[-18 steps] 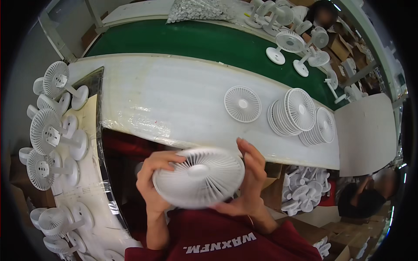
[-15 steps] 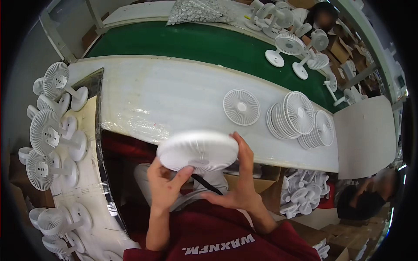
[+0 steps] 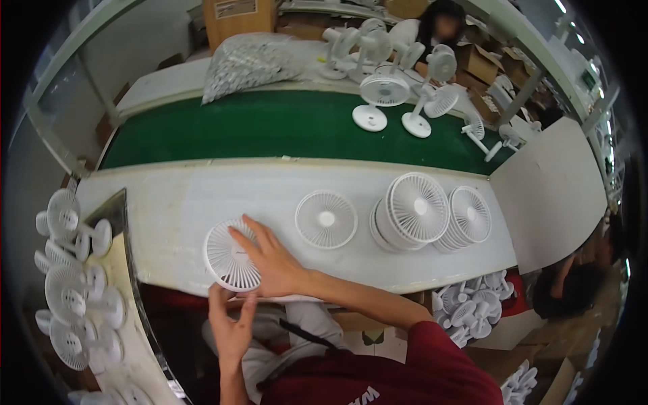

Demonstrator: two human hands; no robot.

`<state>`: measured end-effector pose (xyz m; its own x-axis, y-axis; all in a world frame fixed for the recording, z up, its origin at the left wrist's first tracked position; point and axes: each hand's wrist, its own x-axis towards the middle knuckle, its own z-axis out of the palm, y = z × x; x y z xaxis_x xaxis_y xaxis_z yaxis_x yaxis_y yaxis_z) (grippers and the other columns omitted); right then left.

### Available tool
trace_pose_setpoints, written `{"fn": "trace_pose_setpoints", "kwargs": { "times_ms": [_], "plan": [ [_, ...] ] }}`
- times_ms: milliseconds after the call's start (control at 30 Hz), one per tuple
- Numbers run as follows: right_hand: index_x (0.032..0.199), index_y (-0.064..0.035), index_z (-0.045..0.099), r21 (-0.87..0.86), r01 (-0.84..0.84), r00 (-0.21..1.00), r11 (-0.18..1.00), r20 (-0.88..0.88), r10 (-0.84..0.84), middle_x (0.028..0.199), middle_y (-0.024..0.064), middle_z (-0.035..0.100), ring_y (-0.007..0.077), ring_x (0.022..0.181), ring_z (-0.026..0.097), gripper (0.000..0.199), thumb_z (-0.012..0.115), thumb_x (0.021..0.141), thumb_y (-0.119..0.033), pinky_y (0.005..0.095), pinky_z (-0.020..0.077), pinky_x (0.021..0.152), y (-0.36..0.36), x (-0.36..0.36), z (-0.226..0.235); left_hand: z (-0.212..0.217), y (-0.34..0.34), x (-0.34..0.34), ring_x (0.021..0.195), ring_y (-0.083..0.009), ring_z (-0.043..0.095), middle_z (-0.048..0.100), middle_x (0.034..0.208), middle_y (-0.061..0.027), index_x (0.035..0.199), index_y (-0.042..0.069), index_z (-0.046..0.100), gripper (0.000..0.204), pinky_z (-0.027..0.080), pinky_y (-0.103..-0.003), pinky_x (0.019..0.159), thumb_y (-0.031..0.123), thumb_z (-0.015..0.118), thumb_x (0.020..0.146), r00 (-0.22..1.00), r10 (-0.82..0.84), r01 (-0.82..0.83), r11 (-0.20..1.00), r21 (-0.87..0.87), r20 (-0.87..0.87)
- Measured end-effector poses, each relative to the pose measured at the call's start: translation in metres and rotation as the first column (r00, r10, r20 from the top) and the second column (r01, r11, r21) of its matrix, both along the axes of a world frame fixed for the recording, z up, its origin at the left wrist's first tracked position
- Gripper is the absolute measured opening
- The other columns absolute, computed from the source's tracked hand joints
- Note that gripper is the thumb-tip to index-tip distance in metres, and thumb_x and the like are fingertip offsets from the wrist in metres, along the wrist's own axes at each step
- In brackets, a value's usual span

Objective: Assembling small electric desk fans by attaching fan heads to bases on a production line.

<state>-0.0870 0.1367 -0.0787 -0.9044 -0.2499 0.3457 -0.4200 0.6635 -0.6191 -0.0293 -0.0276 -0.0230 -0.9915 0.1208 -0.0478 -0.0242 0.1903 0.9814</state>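
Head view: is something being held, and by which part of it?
The right hand holds a white round grille by its right side; the left hand is at its near rim, its grip unclear.

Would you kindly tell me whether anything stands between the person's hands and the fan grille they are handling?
Nothing visible does. The right hand lies over part of the fan grille, and the left hand has its fingers at the near edge; whether those touch is unclear. A second grille lies to the right, clear of both.
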Motion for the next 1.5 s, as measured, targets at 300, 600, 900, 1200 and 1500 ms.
{"fn": "trace_pose_setpoints", "kwargs": {
  "times_ms": [300, 600, 900, 1200, 1500],
  "plan": [
    [0.151, -0.0036, 0.027, 0.082, -0.097, 0.978, 0.992, -0.177, 0.110, 0.153, 0.0328, 0.017, 0.0497, 0.140, 0.024, 0.117, 0.085, 0.061, -0.050, 0.0543, 0.0276, 0.113, -0.033, -0.037, -0.050, 0.005, 0.001, -0.111, 0.109, -0.0336, 0.056, 0.059, 0.119, -0.0165, 0.117, 0.002, 0.059, 0.039, 0.045, -0.042, 0.096, 0.006, 0.068, 0.079, 0.788, -0.209, -0.121, 0.870, -0.478, -0.579],
    [0.148, 0.0009, 0.031, -0.042, -0.177, 0.983, 0.983, -0.060, 0.174, 0.154, 0.0355, 0.017, 0.0502, 0.139, 0.024, 0.117, 0.086, 0.058, -0.050, 0.0534, 0.0279, 0.111, -0.100, -0.013, -0.025, 0.145, 0.191, -0.210, 0.100, -0.0314, 0.062, 0.059, 0.116, -0.0097, 0.125, 0.008, 0.050, 0.056, 0.052, -0.042, 0.080, 0.009, 0.072, 0.073, -0.020, -0.672, -0.180, 0.731, -0.659, -0.740],
    [0.150, 0.0012, 0.028, -0.167, -0.195, 0.961, 0.967, -0.229, 0.154, 0.155, 0.0376, 0.014, 0.0518, 0.141, 0.021, 0.119, 0.085, 0.059, -0.051, 0.0535, 0.0254, 0.111, -0.131, 0.006, -0.031, 0.126, 0.310, -0.264, 0.095, -0.0328, 0.068, 0.072, 0.113, -0.0116, 0.120, 0.007, 0.065, 0.047, 0.052, -0.043, 0.084, 0.017, 0.078, 0.077, 0.395, -0.796, 0.191, 0.559, -0.807, -0.458],
    [0.148, -0.0014, 0.036, 0.040, -0.006, 1.000, 0.999, -0.027, 0.007, 0.148, 0.0372, 0.027, 0.0530, 0.136, 0.031, 0.109, 0.083, 0.064, -0.052, 0.0552, 0.0281, 0.113, -0.082, -0.008, -0.007, 0.158, 0.167, -0.246, 0.076, -0.0361, 0.068, 0.073, 0.089, -0.0150, 0.108, 0.005, 0.069, 0.037, 0.053, -0.043, 0.070, 0.017, 0.077, 0.074, 0.518, -0.611, 0.007, 0.703, -0.711, -0.599],
    [0.146, -0.0011, 0.040, 0.238, 0.154, 0.963, 0.959, -0.255, -0.092, 0.148, 0.0364, 0.025, 0.0504, 0.132, 0.033, 0.101, 0.076, 0.070, -0.058, 0.0554, 0.0285, 0.110, 0.033, -0.063, -0.025, 0.184, 0.034, -0.180, 0.074, -0.0371, 0.067, 0.072, 0.085, -0.0170, 0.100, 0.003, 0.069, 0.033, 0.051, -0.043, 0.068, 0.014, 0.077, 0.071, 0.691, -0.261, -0.443, 0.584, -0.680, -0.674]
  ]
}}
